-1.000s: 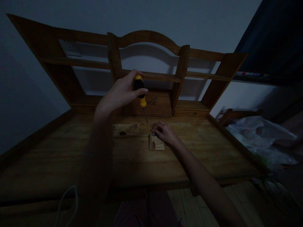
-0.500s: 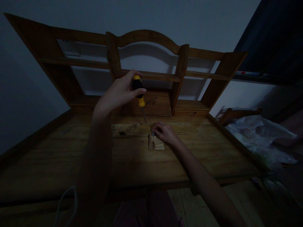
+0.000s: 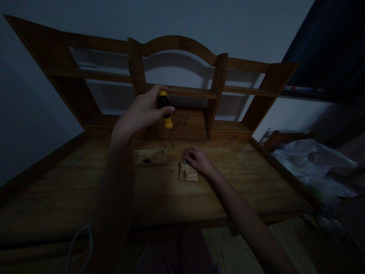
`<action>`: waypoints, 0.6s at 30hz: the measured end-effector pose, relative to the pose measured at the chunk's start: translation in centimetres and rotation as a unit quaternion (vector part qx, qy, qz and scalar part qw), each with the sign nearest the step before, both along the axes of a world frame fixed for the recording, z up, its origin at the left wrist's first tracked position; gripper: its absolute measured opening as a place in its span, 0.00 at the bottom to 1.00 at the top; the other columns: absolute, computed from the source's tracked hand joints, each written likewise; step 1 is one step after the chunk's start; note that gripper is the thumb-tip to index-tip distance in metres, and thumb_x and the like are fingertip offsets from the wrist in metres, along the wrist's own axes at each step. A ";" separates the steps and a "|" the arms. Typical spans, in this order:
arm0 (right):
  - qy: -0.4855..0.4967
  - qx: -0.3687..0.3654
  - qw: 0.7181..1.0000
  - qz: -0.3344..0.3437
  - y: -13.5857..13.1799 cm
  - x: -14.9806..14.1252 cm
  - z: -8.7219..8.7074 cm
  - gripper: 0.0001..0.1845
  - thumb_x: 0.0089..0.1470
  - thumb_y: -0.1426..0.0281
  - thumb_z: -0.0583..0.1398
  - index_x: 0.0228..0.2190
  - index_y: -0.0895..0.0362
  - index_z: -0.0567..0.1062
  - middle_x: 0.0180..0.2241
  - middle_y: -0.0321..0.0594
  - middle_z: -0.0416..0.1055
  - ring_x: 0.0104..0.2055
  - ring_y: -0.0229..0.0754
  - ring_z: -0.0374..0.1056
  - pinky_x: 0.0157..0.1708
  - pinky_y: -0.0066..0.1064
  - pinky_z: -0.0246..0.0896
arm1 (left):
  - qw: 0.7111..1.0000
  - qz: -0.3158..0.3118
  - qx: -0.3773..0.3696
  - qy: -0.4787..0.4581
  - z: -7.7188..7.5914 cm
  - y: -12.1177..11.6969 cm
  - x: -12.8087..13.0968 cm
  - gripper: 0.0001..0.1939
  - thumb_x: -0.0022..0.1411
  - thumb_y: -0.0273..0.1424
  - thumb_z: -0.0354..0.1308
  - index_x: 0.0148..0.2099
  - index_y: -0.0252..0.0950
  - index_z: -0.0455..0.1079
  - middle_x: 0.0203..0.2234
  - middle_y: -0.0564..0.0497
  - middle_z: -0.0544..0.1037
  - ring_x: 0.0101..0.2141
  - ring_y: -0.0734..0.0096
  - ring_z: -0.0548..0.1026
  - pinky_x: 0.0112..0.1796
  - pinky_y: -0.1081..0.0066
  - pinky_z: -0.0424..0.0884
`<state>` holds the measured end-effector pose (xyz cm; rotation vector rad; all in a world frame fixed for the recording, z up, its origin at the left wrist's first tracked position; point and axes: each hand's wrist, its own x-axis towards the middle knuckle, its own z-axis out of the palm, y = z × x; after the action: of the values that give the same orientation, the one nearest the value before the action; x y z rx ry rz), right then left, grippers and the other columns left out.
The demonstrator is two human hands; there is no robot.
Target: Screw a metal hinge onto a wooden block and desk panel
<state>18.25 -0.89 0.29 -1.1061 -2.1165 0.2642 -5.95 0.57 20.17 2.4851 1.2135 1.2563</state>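
Note:
My left hand (image 3: 142, 112) is closed around the handle of a yellow and black screwdriver (image 3: 164, 102). Its shaft points down, and the tip hangs in the air above a long wooden board (image 3: 159, 155) lying on the desk. Lower and to the right, my right hand (image 3: 199, 161) has its fingers drawn together at a small shiny metal piece (image 3: 184, 161), too small to name for certain. That piece sits at the upper edge of a small wooden block (image 3: 189, 174) with a rough, torn-looking surface. The fingers partly cover the block's top and the board.
A wooden shelf unit (image 3: 219, 91) rises at the back of the desk (image 3: 159, 194). Far left on the desktop lies a thin metal object (image 3: 77, 159). A white cable (image 3: 71, 247) loops at the lower left. Plastic bags (image 3: 308, 156) lie beyond the right edge.
The screwdriver and my left hand have shifted very slightly left. My right hand stays at the block with the metal piece.

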 end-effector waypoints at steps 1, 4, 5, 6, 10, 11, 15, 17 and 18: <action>-0.002 0.000 1.000 0.003 0.0 0.0 0.0 0.07 0.61 0.67 0.61 0.32 0.56 0.76 0.39 0.40 0.73 0.40 0.40 0.70 0.41 0.32 0.61 | 1.000 -0.001 -0.003 -0.003 0.0 0.0 0.0 0.27 0.57 0.42 0.64 0.57 0.41 0.65 0.45 0.48 0.77 0.48 0.54 0.75 0.49 0.58 0.68; -0.005 0.003 1.000 0.007 0.0 0.1 -0.1 0.05 0.61 0.68 0.61 0.34 0.55 0.76 0.40 0.41 0.73 0.41 0.41 0.70 0.42 0.32 0.62 | 1.000 -0.002 -0.007 -0.005 0.0 0.1 -0.1 0.27 0.57 0.43 0.63 0.57 0.43 0.65 0.45 0.49 0.77 0.48 0.54 0.75 0.49 0.59 0.68; -0.006 0.004 1.000 0.009 0.1 0.1 -0.1 0.05 0.61 0.69 0.61 0.34 0.55 0.76 0.40 0.41 0.73 0.41 0.41 0.70 0.42 0.32 0.62 | 1.000 -0.003 -0.008 -0.004 -0.1 0.1 -0.1 0.27 0.57 0.43 0.63 0.58 0.43 0.66 0.45 0.49 0.77 0.48 0.55 0.75 0.48 0.59 0.69; -0.007 0.003 1.000 0.012 0.1 0.1 -0.1 0.05 0.61 0.69 0.60 0.34 0.55 0.76 0.40 0.41 0.73 0.41 0.40 0.70 0.42 0.32 0.62 | 1.000 -0.003 -0.008 -0.003 -0.1 0.1 -0.1 0.27 0.57 0.43 0.63 0.58 0.44 0.66 0.44 0.50 0.78 0.48 0.55 0.75 0.48 0.59 0.69; -0.008 0.002 0.999 0.031 -0.2 0.1 0.2 0.05 0.61 0.73 0.58 0.35 0.55 0.75 0.41 0.40 0.73 0.42 0.40 0.70 0.43 0.32 0.62 | 1.000 -0.004 0.001 0.009 0.0 0.1 0.0 0.27 0.57 0.42 0.63 0.58 0.42 0.66 0.46 0.48 0.77 0.48 0.54 0.74 0.49 0.58 0.69; -0.007 0.002 0.999 0.035 -0.3 0.1 0.3 0.05 0.61 0.74 0.58 0.35 0.55 0.74 0.40 0.40 0.73 0.42 0.40 0.70 0.43 0.31 0.62 | 1.000 -0.005 0.002 0.011 0.0 0.1 0.0 0.27 0.57 0.41 0.63 0.58 0.41 0.65 0.47 0.48 0.77 0.48 0.54 0.74 0.49 0.58 0.68; 0.007 0.000 1.000 0.029 -0.4 0.0 0.4 0.03 0.59 0.72 0.60 0.36 0.56 0.74 0.39 0.39 0.71 0.38 0.38 0.69 0.40 0.30 0.62 | 1.000 -0.009 0.001 0.014 0.0 0.1 -0.1 0.28 0.58 0.40 0.62 0.59 0.40 0.65 0.47 0.46 0.76 0.48 0.54 0.74 0.51 0.56 0.68; 0.018 -0.005 1.000 0.018 -0.2 0.0 0.3 0.04 0.60 0.67 0.61 0.36 0.56 0.73 0.37 0.39 0.70 0.35 0.38 0.68 0.37 0.29 0.61 | 1.000 -0.008 -0.001 0.013 0.0 0.2 -0.1 0.28 0.58 0.40 0.62 0.59 0.40 0.65 0.47 0.47 0.76 0.48 0.54 0.74 0.51 0.56 0.68; 0.022 -0.006 1.000 0.014 -0.1 0.0 0.2 0.06 0.59 0.66 0.62 0.35 0.56 0.73 0.37 0.38 0.69 0.35 0.37 0.67 0.37 0.29 0.61 | 1.000 -0.008 -0.002 0.014 -0.1 0.2 -0.2 0.28 0.58 0.40 0.63 0.59 0.40 0.65 0.47 0.47 0.76 0.48 0.54 0.74 0.51 0.56 0.68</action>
<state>18.23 -1.03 0.51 -1.0689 -2.0948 0.3131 -6.11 0.81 20.11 2.5125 1.1988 1.2197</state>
